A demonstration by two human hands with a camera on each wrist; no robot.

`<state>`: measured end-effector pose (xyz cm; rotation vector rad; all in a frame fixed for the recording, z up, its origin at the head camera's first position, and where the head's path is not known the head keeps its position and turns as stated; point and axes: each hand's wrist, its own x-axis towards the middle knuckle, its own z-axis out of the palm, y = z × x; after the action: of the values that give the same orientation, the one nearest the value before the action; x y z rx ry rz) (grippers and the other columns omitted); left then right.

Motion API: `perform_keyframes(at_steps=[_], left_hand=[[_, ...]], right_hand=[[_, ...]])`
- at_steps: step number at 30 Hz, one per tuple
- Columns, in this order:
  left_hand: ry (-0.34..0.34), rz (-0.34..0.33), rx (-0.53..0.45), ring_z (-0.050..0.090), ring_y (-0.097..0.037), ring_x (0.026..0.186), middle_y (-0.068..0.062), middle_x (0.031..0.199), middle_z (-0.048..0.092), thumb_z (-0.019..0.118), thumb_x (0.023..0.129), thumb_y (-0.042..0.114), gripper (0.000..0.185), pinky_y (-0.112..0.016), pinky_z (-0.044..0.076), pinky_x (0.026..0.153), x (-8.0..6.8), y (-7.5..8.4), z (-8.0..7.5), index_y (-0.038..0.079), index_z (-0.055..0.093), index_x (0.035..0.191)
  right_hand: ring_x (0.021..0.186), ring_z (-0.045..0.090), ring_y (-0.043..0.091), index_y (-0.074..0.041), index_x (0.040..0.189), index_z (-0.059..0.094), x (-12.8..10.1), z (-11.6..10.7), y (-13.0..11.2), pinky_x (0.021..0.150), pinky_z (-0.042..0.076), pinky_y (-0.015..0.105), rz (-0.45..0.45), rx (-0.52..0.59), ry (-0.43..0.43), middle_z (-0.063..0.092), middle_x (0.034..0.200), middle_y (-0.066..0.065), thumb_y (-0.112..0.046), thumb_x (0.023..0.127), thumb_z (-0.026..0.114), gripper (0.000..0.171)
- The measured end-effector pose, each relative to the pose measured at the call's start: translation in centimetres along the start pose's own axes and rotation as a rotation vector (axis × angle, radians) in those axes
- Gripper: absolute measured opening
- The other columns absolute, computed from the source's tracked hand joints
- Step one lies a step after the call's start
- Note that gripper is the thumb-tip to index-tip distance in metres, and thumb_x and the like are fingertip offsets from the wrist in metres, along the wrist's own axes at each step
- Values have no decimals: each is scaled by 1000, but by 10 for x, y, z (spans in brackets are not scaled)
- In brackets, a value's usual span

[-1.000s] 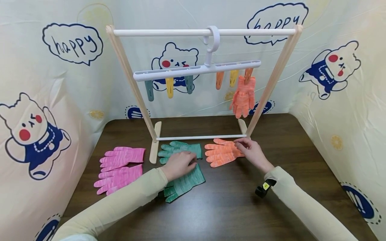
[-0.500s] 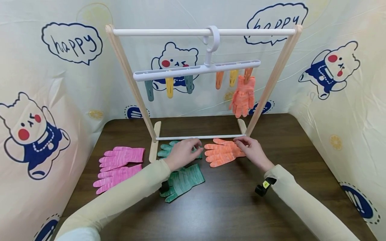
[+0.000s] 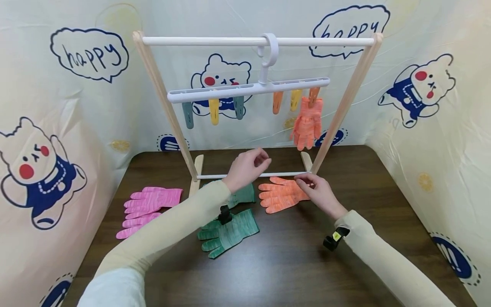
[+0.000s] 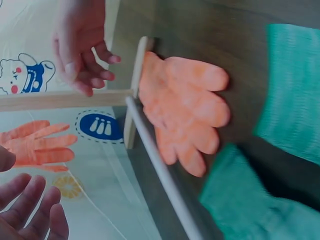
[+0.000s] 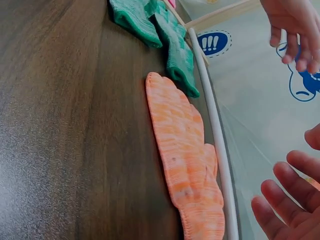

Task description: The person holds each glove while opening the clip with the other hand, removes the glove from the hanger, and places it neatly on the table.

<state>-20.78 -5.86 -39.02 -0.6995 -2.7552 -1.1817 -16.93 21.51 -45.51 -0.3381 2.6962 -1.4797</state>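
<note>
My left hand (image 3: 247, 166) is raised over the rack's lower white rod, fingers loosely bent with nothing in them. Below its forearm lie two green gloves (image 3: 239, 228), the upper one partly hidden by the sleeve. My right hand (image 3: 320, 194) hovers by the cuff of an orange glove (image 3: 281, 196) lying flat; in the right wrist view its fingers (image 5: 285, 190) are relaxed and apart from the glove. Another orange glove (image 3: 308, 123) hangs from an orange clip (image 3: 314, 97) at the hanger's right end.
A wooden rack (image 3: 354, 100) stands at the table's back, its top white rod (image 3: 199, 41) bearing a white hanger (image 3: 218, 92). Several clips hang along it, including a yellow clip (image 3: 214, 111) on the left. Pink gloves (image 3: 153, 198) lie at left. Patterned cloth (image 3: 422, 140) surrounds the table.
My left hand has risen from over the green gloves, moving up and right toward the rack. The right hand stays almost where it was beside the orange glove.
</note>
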Motion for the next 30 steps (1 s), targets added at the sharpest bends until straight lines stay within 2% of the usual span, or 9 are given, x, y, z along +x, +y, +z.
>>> perform_keyframes(at_steps=[7, 12, 15, 21, 27, 30], left_hand=[[17, -2, -36, 61, -16, 86, -1, 99, 70, 64, 105, 30, 22, -30, 53, 76, 21, 10, 2, 12, 70, 115], [41, -5, -39, 62, -17, 88, -2, 101, 70, 63, 105, 31, 22, -31, 54, 79, 32, 14, 4, 11, 69, 114], [44, -16, -51, 63, -17, 90, -3, 103, 71, 64, 105, 30, 21, -31, 55, 81, 40, 14, 6, 11, 69, 114], [46, -33, -100, 63, -17, 93, -3, 107, 70, 63, 105, 29, 21, -31, 55, 84, 53, 16, 9, 11, 69, 116], [60, -35, -144, 64, -16, 96, -3, 108, 70, 62, 106, 32, 25, -30, 55, 88, 65, 25, 8, 11, 69, 117], [65, -38, -150, 64, -16, 96, -3, 109, 70, 62, 106, 32, 25, -30, 54, 87, 72, 28, 8, 11, 68, 118]], right_hand=[[106, 63, 28, -8, 130, 69, -1, -6, -5, 92, 54, 44, -34, -31, 20, 70, 121, 12, -29, 107, 61, 32], [108, 63, 29, -7, 129, 69, 2, -13, -11, 93, 53, 48, -78, -34, 63, 69, 121, 13, -26, 107, 61, 31], [105, 64, 27, -6, 129, 69, 4, -18, -15, 92, 53, 46, -97, -40, 81, 69, 121, 13, -25, 107, 60, 31], [100, 64, 27, -7, 130, 69, 7, -25, -23, 85, 53, 33, -117, -51, 96, 68, 123, 12, -26, 108, 59, 31], [97, 65, 29, -6, 130, 69, 9, -30, -26, 82, 54, 33, -135, -60, 112, 69, 123, 13, -26, 108, 59, 31], [94, 65, 28, -6, 129, 69, 10, -31, -25, 80, 54, 29, -142, -73, 118, 69, 122, 13, -25, 108, 59, 31]])
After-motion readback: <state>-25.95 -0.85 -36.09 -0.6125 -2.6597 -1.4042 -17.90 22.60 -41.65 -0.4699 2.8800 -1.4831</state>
